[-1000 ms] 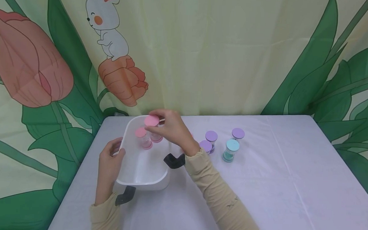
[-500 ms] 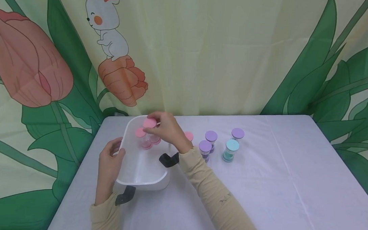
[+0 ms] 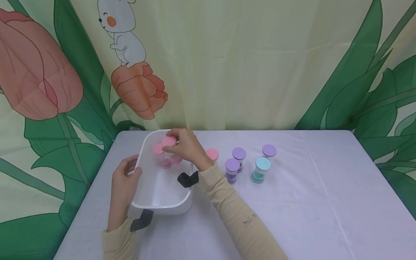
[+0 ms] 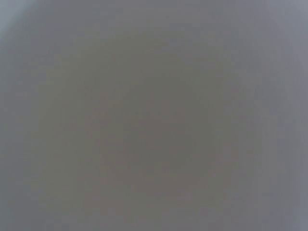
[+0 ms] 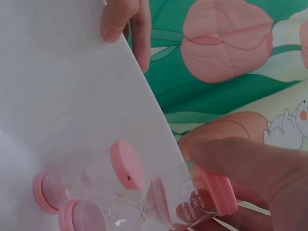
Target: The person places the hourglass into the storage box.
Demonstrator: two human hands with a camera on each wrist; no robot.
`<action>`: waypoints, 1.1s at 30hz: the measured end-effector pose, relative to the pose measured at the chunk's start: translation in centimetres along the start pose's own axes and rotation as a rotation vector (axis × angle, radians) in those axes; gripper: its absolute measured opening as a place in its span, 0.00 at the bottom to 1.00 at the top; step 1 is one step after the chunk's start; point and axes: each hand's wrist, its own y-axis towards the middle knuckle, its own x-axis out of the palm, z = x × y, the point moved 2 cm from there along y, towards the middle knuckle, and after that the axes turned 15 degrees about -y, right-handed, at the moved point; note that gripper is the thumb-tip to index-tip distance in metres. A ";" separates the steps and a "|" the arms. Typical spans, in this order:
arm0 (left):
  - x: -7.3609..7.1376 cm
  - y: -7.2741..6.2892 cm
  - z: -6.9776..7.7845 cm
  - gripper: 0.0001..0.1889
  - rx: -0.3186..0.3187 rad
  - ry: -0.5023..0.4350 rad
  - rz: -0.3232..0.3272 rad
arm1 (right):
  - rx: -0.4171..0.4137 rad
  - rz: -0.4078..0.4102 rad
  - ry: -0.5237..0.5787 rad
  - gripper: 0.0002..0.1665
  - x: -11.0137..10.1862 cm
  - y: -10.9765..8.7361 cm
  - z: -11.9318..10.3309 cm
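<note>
A white plastic bin (image 3: 157,189) stands at the left of the table. My left hand (image 3: 125,184) grips its left rim, thumb inside and fingers outside, as the right wrist view also shows. Inside the bin my right hand (image 3: 185,146) holds a pink-capped sand timer (image 5: 183,202) by its upper end, pinched between thumb and fingers. The cap (image 3: 168,141) shows in the head view. Close beside it, another pink sand timer (image 5: 91,173) stands in the bin. The left wrist view is only a grey blur.
Right of the bin stand a pink sand timer (image 3: 212,154), partly behind my right arm, two purple sand timers (image 3: 232,167) close together, a teal one (image 3: 261,170) and a further purple one (image 3: 269,150). A printed curtain (image 3: 248,70) hangs behind the white-covered table (image 3: 312,210).
My right hand has moved slightly left and down with its sand timer, closer to the other one in the bin. The pink timer on the table has come into view. My left hand stays put.
</note>
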 end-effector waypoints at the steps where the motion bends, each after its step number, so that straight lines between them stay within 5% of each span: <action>1: 0.0 0.0 0.0 0.23 -0.002 0.001 0.000 | 0.002 -0.005 -0.006 0.25 0.1 0.1 0.0; 16: -0.2 0.1 -0.1 0.23 0.027 -0.017 -0.006 | 0.021 -0.079 -0.129 0.26 1.1 1.5 0.4; 33: -0.2 0.2 0.0 0.23 -0.017 -0.016 -0.016 | 0.014 -0.161 -0.315 0.25 1.8 2.7 0.8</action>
